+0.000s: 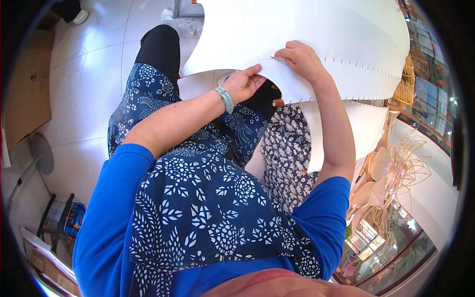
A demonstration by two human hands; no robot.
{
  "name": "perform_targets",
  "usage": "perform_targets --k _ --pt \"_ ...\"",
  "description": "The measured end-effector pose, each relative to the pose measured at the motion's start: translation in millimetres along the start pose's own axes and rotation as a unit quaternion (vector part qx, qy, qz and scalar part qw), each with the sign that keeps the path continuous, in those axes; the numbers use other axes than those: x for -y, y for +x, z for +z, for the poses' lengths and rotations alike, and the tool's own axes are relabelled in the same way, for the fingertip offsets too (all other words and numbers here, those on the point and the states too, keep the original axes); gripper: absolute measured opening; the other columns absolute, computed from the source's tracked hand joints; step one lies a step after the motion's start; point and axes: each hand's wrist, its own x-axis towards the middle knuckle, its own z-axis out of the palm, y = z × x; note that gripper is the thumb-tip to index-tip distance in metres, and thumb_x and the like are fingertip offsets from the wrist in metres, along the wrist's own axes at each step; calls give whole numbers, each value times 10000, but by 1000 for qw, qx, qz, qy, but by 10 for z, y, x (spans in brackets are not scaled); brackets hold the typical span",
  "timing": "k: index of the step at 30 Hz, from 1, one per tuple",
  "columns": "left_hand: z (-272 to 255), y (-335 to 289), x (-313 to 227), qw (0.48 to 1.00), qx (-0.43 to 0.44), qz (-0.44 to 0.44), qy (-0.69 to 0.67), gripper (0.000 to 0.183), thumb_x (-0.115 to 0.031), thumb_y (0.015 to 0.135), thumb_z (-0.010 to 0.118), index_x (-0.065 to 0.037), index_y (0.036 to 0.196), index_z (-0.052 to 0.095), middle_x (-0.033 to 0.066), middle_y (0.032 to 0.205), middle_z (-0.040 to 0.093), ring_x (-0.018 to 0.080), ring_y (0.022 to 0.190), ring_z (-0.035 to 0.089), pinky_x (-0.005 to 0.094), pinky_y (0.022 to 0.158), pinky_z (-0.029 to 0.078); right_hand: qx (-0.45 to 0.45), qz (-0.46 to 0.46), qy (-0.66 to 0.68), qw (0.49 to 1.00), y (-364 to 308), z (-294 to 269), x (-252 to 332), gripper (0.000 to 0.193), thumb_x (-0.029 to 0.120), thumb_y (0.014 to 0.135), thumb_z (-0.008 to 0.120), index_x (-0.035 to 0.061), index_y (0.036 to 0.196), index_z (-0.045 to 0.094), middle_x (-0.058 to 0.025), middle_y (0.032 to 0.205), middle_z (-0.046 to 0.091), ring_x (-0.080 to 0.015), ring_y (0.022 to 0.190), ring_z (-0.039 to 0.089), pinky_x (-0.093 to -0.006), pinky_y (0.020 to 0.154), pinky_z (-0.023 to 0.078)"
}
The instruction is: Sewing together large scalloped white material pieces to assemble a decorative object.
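Observation:
A large white sheet (252, 34) with curved cut-outs lies in front of me, its surface smooth and rather stiff-looking. Short dark stitch-like marks run in rows along its right part and near edge. My left hand (244, 84) pinches the sheet's curved inner edge, thumb on top and the fingers beneath. Just to the right, above the sheet, my right hand (301, 59) is closed in a pinch. Thin, dark, pointed strands (278, 59) stick out from its fingertips toward the left; whether they are thread, wire or a fine tool is not clear.
A second white piece (363, 126) hangs below the sheet at the right, beside dark floral cloth (287, 148). Curled thin strips (408, 163) and a woven basket (406, 81) are at the far right. A cardboard box (29, 84) stands on the left.

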Motion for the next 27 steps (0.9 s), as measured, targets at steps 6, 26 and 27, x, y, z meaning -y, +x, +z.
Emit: perform_targets --k 6,26,27 --pt "46 -49 1 1000 -17 2 -4 182 -2 902 528 37 1079 505 128 1065 569 212 1003 583 316 923 510 41 -60 -99 992 165 -45 81 125 63 695 590 92 764 689 -61 727 616 -234 776 610 -344 646 512" --pt "-14 -41 -18 1000 0 -12 7 130 -53 931 506 28 1031 518 116 1032 569 191 982 580 300 907 516 -12 52 -94 994 139 162 513 49 42 691 578 43 739 589 -131 728 605 -312 733 609 -386 636 505" --pt "-5 -29 -34 1000 4 -21 5 128 -55 932 506 28 1028 519 115 1029 571 190 976 582 300 902 518 -4 46 -98 994 176 209 501 51 43 686 582 44 737 586 -128 713 600 -302 736 611 -393 625 499"
